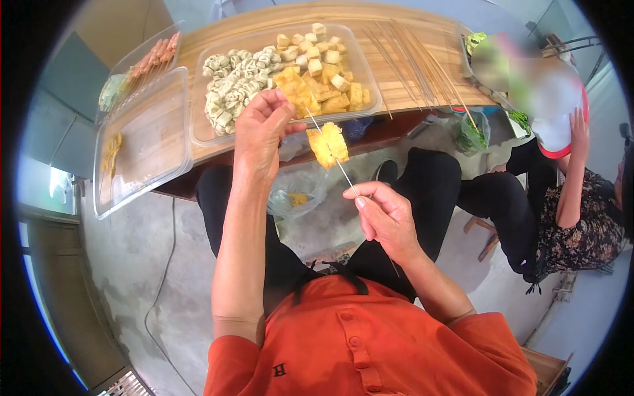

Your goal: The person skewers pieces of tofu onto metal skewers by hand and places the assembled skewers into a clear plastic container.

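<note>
My right hand (388,216) pinches a thin wooden skewer (345,174) between thumb and fingers. Threaded on its upper part is a yellow piece of fried tofu (327,145). My left hand (259,129) is closed, thumb against fingers, at the edge of another flat yellow piece of fried tofu (296,90). The skewer's tip is close to that flat piece; whether it has entered it I cannot tell. Just beyond my hands, a clear plastic tray (372,99) holds knotted tofu strips (232,86), pale tofu cubes (317,49) and more yellow pieces (335,103).
Loose skewers (413,63) lie on the wooden table (389,92). At left are a clear lid (142,142) with a yellow strip on it and a tray of skewered pink food (155,58). A plastic bag (294,191) sits below. Another person (574,214) sits at right, holding a red-rimmed basin (553,129).
</note>
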Demonstrator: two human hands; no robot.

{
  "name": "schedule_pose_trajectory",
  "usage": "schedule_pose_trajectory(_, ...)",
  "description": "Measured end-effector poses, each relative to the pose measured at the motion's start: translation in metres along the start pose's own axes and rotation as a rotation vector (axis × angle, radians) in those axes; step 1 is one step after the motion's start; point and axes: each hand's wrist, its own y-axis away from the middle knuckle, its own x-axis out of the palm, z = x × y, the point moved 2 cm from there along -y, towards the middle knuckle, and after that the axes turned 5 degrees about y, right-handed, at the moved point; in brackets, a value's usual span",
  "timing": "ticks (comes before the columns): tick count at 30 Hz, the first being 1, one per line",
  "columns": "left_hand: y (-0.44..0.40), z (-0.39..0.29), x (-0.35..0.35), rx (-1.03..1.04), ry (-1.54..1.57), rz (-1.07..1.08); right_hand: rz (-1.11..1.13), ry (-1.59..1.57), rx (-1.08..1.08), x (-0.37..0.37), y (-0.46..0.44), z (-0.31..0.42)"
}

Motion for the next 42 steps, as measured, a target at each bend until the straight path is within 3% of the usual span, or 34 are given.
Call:
schedule_pose_trajectory(12,0.015,-0.006,0.004,0.157,-0.190,0.040,0.008,-0.010,0.019,0.001,0.004,0.000)
schedule_pose_trajectory(29,0.023,0.001,-0.006,-0.037,-0.184,0.106,-0.047,-0.008,-0.068,0.006,-0.001,-0.014)
schedule_pose_trajectory(33,0.024,0.002,-0.005,-0.064,-0.128,0.069,-0.087,0.181,-0.115,0.003,0.000,-0.014)
schedule_pose_trajectory(39,0.032,-0.010,0.004,0.056,-0.206,0.034,-0.120,0.327,-0.130,0.002,0.004,-0.011)
schedule_pose_trajectory(41,0.033,-0.012,0.005,0.193,-0.500,0.015,-0.131,0.373,-0.134,0.001,0.005,-0.012)
schedule_pose_trajectory(42,0.034,-0.013,0.005,0.193,-0.501,0.014,-0.127,0.395,-0.152,0.001,0.005,-0.013)
